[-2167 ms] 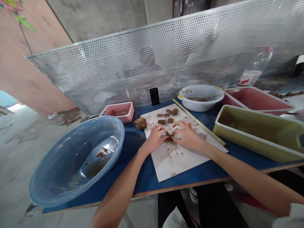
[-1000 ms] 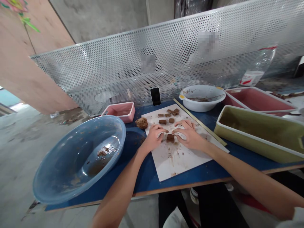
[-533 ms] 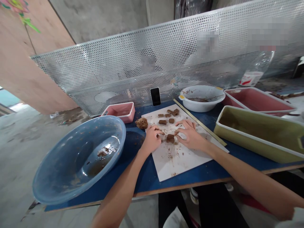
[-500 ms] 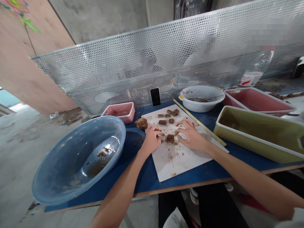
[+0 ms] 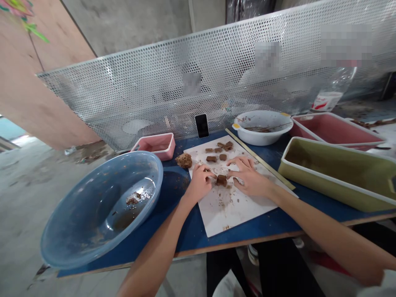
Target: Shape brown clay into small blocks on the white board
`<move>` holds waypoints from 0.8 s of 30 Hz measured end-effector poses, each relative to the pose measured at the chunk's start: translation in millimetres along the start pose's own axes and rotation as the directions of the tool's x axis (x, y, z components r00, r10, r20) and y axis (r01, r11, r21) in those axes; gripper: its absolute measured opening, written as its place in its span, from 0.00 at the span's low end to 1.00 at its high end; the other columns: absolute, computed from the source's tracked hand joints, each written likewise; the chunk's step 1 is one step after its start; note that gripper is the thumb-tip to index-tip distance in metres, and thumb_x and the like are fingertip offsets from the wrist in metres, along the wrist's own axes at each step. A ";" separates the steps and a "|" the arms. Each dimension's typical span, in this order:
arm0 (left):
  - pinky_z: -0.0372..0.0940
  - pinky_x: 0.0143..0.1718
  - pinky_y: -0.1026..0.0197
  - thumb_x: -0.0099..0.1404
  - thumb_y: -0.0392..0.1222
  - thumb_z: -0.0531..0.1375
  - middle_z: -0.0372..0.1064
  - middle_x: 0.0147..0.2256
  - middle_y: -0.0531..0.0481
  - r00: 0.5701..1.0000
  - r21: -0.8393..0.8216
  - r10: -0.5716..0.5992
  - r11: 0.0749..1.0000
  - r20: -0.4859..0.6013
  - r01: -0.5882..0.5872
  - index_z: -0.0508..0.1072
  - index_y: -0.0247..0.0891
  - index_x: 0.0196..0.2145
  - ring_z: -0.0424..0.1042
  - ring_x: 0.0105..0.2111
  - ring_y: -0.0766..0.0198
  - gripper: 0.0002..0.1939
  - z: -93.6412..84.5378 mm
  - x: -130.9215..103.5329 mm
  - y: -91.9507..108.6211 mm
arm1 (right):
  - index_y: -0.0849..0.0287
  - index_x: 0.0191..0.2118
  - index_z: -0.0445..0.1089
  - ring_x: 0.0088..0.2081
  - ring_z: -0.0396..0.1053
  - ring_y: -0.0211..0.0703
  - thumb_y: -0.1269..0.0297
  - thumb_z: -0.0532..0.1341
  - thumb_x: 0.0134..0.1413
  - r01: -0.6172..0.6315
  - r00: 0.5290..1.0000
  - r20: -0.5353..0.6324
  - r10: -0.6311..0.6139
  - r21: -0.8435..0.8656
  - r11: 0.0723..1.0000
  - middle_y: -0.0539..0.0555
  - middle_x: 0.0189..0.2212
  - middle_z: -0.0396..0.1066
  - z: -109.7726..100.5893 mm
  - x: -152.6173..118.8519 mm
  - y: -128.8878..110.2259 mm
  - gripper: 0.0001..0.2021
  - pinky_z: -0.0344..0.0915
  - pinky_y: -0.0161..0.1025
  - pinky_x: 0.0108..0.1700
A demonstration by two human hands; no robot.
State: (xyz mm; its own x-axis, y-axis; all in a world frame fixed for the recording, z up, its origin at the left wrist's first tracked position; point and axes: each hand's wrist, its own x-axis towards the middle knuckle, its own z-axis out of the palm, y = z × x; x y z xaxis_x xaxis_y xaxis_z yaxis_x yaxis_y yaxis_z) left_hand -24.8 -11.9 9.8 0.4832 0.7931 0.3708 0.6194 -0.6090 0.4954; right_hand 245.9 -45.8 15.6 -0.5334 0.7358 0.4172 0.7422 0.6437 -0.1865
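A small brown clay-like block (image 5: 221,180) lies on the white board (image 5: 216,222) between my two hands. My left hand (image 5: 200,180) is at its left, with the index finger stretched out to its side and the other fingers loosely bent. From the right, my right hand (image 5: 247,176) has its fingers spread, the index fingertip at or close to the block's other side. Exact contact is too small to make out. Behind it on the board lie several similar brown pieces (image 5: 211,159), and crumbs are scattered about. A rough brown lump (image 5: 184,161) sits at the board's left edge.
A large blue basin (image 5: 77,198) with a little murky water stands left. Behind are a small pink tub (image 5: 167,148), a phone (image 5: 202,126) and a white bowl (image 5: 260,136). A wooden strip (image 5: 262,161), green trough (image 5: 334,185) and pink trough (image 5: 337,128) are right. Perforated metal (image 5: 139,82) screens the back.
Both hands' fingertips have come in closer to the block from its two sides. The block and other pieces stay in about the same place.
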 end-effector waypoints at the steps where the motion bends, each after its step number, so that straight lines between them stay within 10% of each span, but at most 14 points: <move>1: 0.69 0.60 0.42 0.59 0.18 0.57 0.76 0.45 0.44 1.000 -0.001 0.001 1.000 0.004 -0.001 0.90 0.44 0.39 0.69 0.50 0.49 0.27 0.2 0.1 0.0 | 0.50 0.45 0.82 0.67 0.64 0.69 0.73 0.60 0.64 0.001 1.000 0.001 -0.001 -0.001 1.000 0.61 0.64 0.69 -0.1 0.1 0.0 0.14 0.68 0.69 0.61; 24: 0.69 0.59 0.42 0.61 0.20 0.57 0.76 0.44 0.43 0.999 -0.002 0.038 0.999 -0.002 -0.038 0.90 0.44 0.39 0.68 0.50 0.49 0.25 1.2 0.1 2.2 | 0.48 0.44 0.83 0.67 0.64 0.70 0.70 0.61 0.68 0.001 1.000 0.016 -0.002 0.028 1.000 0.60 0.64 0.70 -0.4 -0.6 1.1 0.12 0.68 0.69 0.61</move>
State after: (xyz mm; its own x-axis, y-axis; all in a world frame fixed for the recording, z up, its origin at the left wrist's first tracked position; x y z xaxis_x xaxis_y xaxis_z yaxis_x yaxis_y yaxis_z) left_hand -22.6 -13.2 10.0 0.5056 0.7691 0.3909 0.5991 -0.6390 0.4825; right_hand 247.2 -45.6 15.4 -0.5410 0.7379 0.4034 0.7298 0.6503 -0.2109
